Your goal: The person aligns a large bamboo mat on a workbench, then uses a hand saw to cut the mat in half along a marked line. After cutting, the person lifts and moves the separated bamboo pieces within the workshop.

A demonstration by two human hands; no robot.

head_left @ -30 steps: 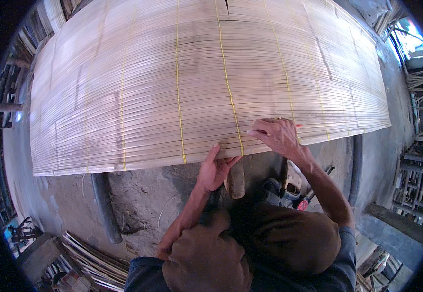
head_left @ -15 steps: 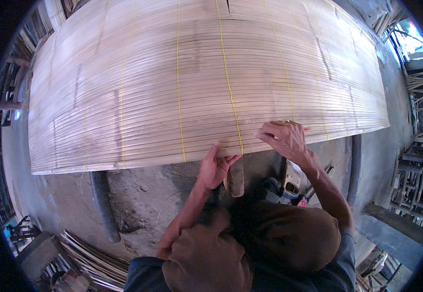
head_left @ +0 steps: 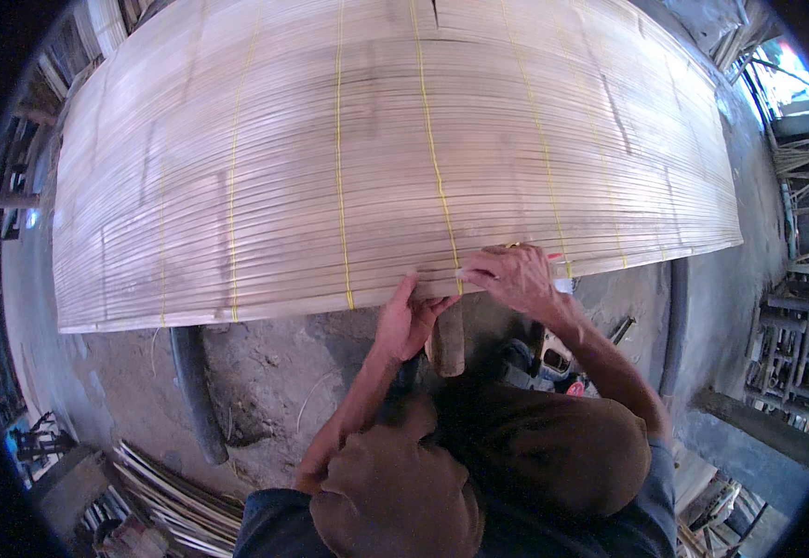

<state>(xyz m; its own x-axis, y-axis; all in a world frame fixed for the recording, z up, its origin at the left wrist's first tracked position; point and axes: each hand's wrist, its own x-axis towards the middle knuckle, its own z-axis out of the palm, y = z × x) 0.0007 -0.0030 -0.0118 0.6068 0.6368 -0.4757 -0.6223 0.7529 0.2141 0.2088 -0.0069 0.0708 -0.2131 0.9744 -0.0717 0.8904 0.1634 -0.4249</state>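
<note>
Over grey floor (head_left: 265, 377), expect slat mat (head_left: 293, 177) light, bendy, splittable. Grasp by near edge: pinched by left hand (head_left: 406, 325); cannot tell if gripped by bunched right hand (head_left: 521, 279).

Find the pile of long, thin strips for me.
In the head view, the pile of strips lies at lower left, below the dark rounded bar and just left of the person's dark sleeve.

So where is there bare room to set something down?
The slatted mat is bare beyond the left hand and right hand; mostly bare floor lies between the left pole and left forearm. Crowded: sticks lower left, tool by right forearm.
</note>
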